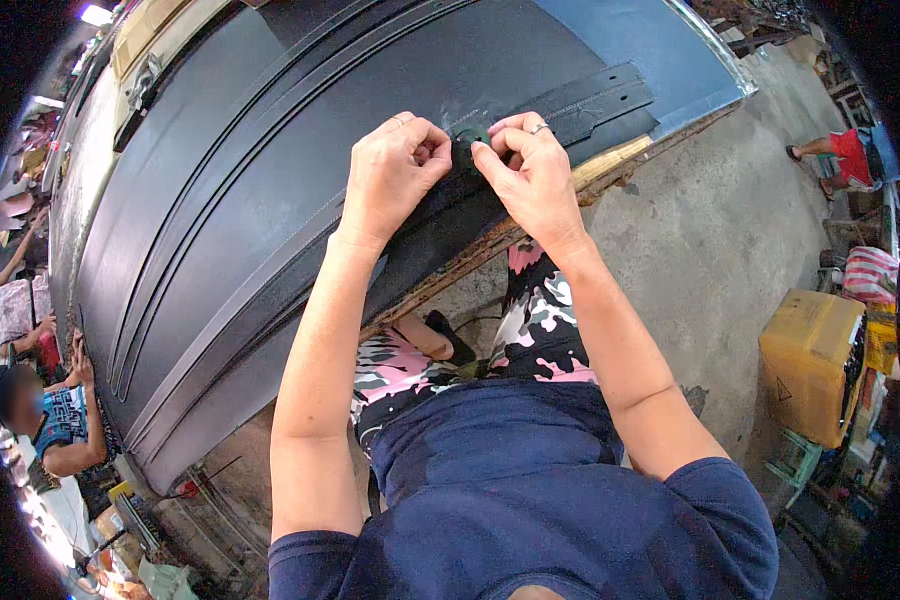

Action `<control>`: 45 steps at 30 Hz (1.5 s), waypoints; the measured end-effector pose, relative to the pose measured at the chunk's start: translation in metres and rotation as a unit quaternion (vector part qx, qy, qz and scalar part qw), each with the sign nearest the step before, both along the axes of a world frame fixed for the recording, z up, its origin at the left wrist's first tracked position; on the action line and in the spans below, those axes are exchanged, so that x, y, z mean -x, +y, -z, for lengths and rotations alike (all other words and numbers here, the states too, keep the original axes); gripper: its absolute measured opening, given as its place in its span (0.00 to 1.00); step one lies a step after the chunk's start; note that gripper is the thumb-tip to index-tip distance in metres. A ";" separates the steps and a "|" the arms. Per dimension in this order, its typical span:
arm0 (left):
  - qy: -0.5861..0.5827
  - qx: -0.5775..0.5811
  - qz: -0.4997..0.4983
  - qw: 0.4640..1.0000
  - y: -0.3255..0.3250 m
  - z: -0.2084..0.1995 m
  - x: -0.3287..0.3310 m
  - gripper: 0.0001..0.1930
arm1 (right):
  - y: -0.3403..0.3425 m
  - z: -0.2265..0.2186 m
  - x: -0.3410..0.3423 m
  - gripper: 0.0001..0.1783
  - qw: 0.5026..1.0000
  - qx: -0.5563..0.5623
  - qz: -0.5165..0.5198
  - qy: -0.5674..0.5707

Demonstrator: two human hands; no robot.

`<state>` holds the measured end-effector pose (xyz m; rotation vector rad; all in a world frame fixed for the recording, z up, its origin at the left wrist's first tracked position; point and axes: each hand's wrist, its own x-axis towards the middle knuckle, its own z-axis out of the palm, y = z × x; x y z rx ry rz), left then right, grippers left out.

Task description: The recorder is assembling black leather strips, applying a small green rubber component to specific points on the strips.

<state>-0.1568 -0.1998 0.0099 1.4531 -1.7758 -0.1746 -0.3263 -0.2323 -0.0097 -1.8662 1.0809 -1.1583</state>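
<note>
My left hand (395,178) is closed in a pinch above the dark tabletop; what its fingertips hold, if anything, is too small to name. Close beside it, my right hand (530,168) pinches with thumb and forefinger at a small dark rounded piece (466,140). That piece sits between the two hands, and its kind is unclear. Under and beyond the right hand lies a wide black strap (610,95) with pale stitching and holes near its end. Long, narrow black straps (205,160) stretch across the table to the left.
The dark tabletop (300,90) has a worn wooden edge (450,268) facing me. Another person (65,420) is at its left end, hands on the table rim. A yellow taped box (810,365) stands at the right. A person in red shorts (852,158) is farther off.
</note>
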 end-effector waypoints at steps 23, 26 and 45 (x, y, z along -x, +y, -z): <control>0.065 -0.004 0.016 0.998 0.035 0.003 0.001 0.07 | 0.016 0.007 0.028 0.08 0.999 0.036 -0.021 -0.014; 0.062 -0.017 -0.010 0.998 0.033 0.000 0.008 0.09 | 0.019 0.004 0.025 0.10 0.998 0.003 -0.025 -0.050; -0.127 0.060 -0.005 0.990 0.021 -0.001 0.011 0.08 | 0.021 0.007 0.027 0.09 0.997 0.009 -0.015 -0.073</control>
